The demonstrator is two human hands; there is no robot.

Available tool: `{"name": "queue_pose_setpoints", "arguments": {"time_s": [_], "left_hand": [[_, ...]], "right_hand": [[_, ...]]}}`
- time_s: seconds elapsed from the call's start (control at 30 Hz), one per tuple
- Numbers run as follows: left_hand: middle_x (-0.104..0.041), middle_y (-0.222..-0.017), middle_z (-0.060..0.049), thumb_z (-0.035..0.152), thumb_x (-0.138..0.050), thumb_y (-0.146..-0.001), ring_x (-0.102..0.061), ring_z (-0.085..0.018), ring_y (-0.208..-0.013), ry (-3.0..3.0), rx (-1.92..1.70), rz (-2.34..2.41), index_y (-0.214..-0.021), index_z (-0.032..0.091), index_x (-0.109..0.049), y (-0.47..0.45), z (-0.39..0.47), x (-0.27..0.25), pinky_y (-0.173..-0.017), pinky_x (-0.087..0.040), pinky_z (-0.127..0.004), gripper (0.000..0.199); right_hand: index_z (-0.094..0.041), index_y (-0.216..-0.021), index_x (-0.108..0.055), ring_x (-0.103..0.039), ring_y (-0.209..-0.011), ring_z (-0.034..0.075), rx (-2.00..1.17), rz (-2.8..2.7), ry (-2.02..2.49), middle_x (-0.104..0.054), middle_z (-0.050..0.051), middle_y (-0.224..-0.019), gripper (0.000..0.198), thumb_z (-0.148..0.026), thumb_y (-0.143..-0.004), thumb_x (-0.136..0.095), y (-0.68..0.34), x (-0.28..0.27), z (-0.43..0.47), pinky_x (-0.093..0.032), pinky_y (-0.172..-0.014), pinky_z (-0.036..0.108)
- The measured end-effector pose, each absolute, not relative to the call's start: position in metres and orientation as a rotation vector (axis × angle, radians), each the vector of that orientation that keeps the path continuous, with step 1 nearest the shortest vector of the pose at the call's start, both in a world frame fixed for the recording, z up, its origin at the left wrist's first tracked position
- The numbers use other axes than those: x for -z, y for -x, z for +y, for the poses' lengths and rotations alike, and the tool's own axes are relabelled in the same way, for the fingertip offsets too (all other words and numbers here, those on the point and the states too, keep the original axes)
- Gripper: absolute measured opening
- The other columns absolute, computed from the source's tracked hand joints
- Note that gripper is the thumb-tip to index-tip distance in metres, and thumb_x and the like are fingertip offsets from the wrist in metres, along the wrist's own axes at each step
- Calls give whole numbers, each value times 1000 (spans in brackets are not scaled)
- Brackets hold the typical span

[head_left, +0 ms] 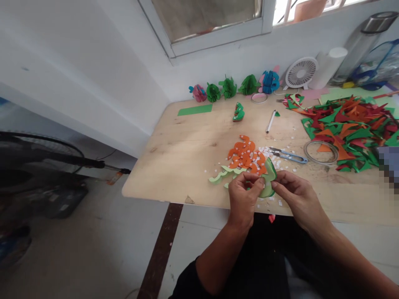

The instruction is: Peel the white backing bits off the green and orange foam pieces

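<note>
Between my two hands, over the table's front edge, is a scalloped green paper cutout (pixel 268 171), light green on the face toward me and darker green along its right edge. My left hand (pixel 245 197) pinches its left side between thumb and fingers. With thumb and forefinger, my right hand (pixel 294 195) grips the right edge. Orange wavy paper cutouts (pixel 245 153) with small white squares on them lie in a pile just beyond. Light green wavy cutouts (pixel 222 173) rest left of my left hand. Tiny white paper squares (pixel 268 153) are scattered around.
Blue-handled thread snips (pixel 289 155) and a tape roll (pixel 321 152) lie right of the pile. Farther right spreads a heap of paper scraps (pixel 349 128). A pen (pixel 271 121), a green strip (pixel 195 110), folded paper figures (pixel 229 87) and a small fan (pixel 301 72) are toward the wall.
</note>
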State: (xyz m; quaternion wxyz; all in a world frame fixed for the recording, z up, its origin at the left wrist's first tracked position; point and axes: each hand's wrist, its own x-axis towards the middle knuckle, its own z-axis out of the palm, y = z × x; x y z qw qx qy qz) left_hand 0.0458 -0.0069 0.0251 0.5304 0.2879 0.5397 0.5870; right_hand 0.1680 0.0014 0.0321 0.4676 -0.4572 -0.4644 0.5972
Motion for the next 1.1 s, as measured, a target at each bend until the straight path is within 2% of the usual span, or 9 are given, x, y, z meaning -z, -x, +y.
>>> {"name": "queue_pose_setpoints", "arguments": {"time_s": [0.23, 0.33, 0.47, 0.57, 0.67, 0.83, 1.1], "left_hand": [[-65, -72, 1, 18, -76, -62, -58, -8, -64, -582, -1455, 1192, -78, 16, -69, -46, -4, -27, -62, -46, -19, 18], [-68, -71, -1, 18, -76, -62, -59, -9, -63, -553, -1433, 1169, -76, 15, -71, -45, -3, -29, -63, -48, -20, 16], [-69, -70, -1, 18, -76, -61, -60, -10, -62, -556, -1444, 1209, -74, 15, -71, -45, -2, -29, -63, -49, -22, 15], [-69, -71, -1, 20, -74, -63, -61, -12, -65, -625, -1458, 1252, -77, 15, -71, -45, -3, -25, -65, -50, -24, 14], [-70, -75, -2, 20, -72, -67, -63, -13, -71, -739, -1482, 1311, -80, 16, -72, -44, -5, -19, -70, -49, -25, 14], [-70, -79, -3, 22, -71, -70, -62, -14, -75, -844, -1497, 1357, -85, 18, -72, -45, -10, -11, -74, -49, -26, 15], [-67, -74, -1, 16, -73, -63, -59, -10, -67, -545, -1404, 1160, -78, 15, -71, -42, -11, -25, -66, -47, -22, 16]], "right_hand": [[-22, -76, -70, -56, -65, 11, -1528, -1066, 1077, -65, -3, -67, 10, -28, -71, -77, -165, -30, 5, -45, -63, 18], [-23, -78, -71, -56, -65, 11, -1546, -1035, 1069, -65, -3, -68, 9, -30, -74, -75, -165, -25, 6, -45, -63, 19], [-23, -85, -71, -60, -77, 16, -1610, -1010, 1031, -69, 1, -82, 13, -35, -81, -67, -166, -23, 4, -48, -73, 25], [-22, -87, -69, -62, -81, 19, -1566, -1055, 1072, -70, 4, -88, 19, -39, -80, -66, -165, -28, 1, -49, -76, 30], [-22, -83, -67, -62, -79, 20, -1506, -1119, 1116, -69, 4, -83, 22, -42, -74, -71, -161, -33, -1, -50, -75, 31], [-21, -74, -62, -57, -67, 16, -1393, -1182, 1199, -63, 1, -72, 20, -37, -70, -75, -157, -31, -2, -45, -62, 27], [-20, -72, -61, -56, -66, 16, -1503, -1087, 1167, -62, 0, -68, 26, -41, -68, -75, -157, -32, -5, -45, -63, 27]]}}
